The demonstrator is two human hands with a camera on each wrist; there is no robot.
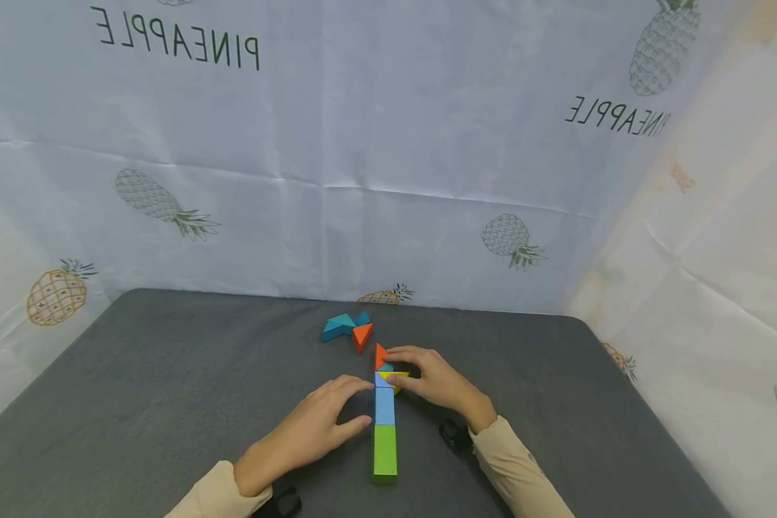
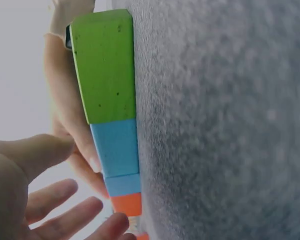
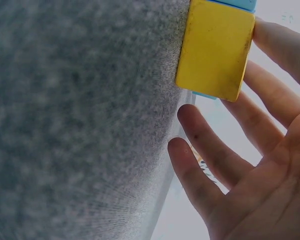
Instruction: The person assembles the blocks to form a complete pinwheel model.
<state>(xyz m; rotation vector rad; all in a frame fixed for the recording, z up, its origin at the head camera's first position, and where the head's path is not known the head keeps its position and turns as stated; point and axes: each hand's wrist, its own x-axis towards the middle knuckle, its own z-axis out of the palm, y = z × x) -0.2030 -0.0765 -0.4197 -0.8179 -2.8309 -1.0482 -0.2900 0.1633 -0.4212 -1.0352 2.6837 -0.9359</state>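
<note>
A straight row of wooden blocks runs away from me: a green block, a light-blue block, small blue pieces and an orange triangular block at the far end. On the row's right side sits a yellow triangular block. My right hand pinches this yellow block, thumb on its near side and fingers on the far side by the orange triangle. My left hand is spread on the row's left, its fingertips beside the blue blocks. In the left wrist view its fingers hold nothing.
Beyond the row lie loose teal and blue blocks and another orange triangular block. All rest on a dark grey table. A pineapple-print cloth hangs behind the table's far edge.
</note>
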